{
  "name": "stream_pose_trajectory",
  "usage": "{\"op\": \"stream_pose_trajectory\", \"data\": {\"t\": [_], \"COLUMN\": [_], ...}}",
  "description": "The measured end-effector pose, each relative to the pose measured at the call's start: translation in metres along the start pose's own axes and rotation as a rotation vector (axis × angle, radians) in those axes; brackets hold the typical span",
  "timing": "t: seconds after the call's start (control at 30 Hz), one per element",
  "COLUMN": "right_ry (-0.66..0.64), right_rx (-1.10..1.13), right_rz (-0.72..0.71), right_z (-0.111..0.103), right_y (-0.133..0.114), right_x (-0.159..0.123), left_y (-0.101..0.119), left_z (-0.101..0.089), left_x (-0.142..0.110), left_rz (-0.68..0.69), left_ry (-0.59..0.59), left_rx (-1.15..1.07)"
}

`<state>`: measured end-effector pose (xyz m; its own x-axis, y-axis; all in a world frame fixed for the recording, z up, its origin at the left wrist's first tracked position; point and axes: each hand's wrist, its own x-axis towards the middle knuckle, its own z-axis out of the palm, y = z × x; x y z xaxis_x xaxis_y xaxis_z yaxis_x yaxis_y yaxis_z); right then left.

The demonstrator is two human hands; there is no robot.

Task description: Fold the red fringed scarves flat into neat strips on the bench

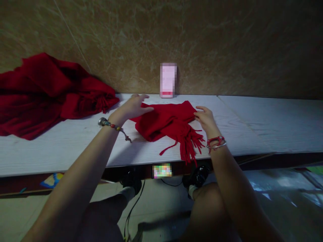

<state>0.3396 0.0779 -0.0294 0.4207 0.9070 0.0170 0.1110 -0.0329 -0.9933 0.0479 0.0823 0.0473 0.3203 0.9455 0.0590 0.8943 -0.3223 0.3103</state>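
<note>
The red fringed scarf point(164, 121) lay loosely bunched on the white bench point(252, 124), its tassels spread toward the near edge on the right side. The left hand point(136, 107) was over the scarf's left end, fingers loosely spread and thumb stretched out over the cloth; whether it pressed on the fabric could not be told. The right hand point(205, 117) was at the scarf's right end, its fingertips at the corner of the cloth; whether they pinched it could not be told. The two hands were well apart, with most of the scarf between them. A beaded bracelet point(112, 126) circled the left wrist, and a red cord bracelet point(215, 140) and a silver bangle point(217, 146) were on the right one. To the left, a larger heap of red cloth point(45, 97) rested on the bench against the brown marbled wall point(227, 47). A pink phone-shaped object point(168, 79), its face blurred, leaned upright on the wall at the far edge, beyond the scarf. Black shoes point(199, 176) showed below the near edge.
</note>
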Motion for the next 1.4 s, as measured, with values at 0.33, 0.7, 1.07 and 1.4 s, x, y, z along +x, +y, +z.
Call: {"op": "stream_pose_trajectory", "data": {"t": [0.33,0.7,1.07,1.4], "right_ry": [-0.038,0.085,0.026,-0.389], "right_rx": [-0.191,-0.360,-0.644,-0.992], "right_rz": [-0.160,-0.261,-0.377,-0.510], "right_z": [0.006,0.004,0.003,0.014], "right_y": [0.000,0.003,-0.019,-0.041], "right_x": [-0.005,0.002,-0.020,-0.087], "left_y": [0.055,0.065,0.056,0.054], "left_z": [0.041,0.015,0.000,0.019], "left_x": [-0.017,-0.040,-0.031,-0.019], "left_rz": [0.184,0.289,0.386,0.189], "left_ry": [-0.298,-0.593,-0.491,-0.494], "left_rx": [0.246,0.372,0.244,0.300]}}
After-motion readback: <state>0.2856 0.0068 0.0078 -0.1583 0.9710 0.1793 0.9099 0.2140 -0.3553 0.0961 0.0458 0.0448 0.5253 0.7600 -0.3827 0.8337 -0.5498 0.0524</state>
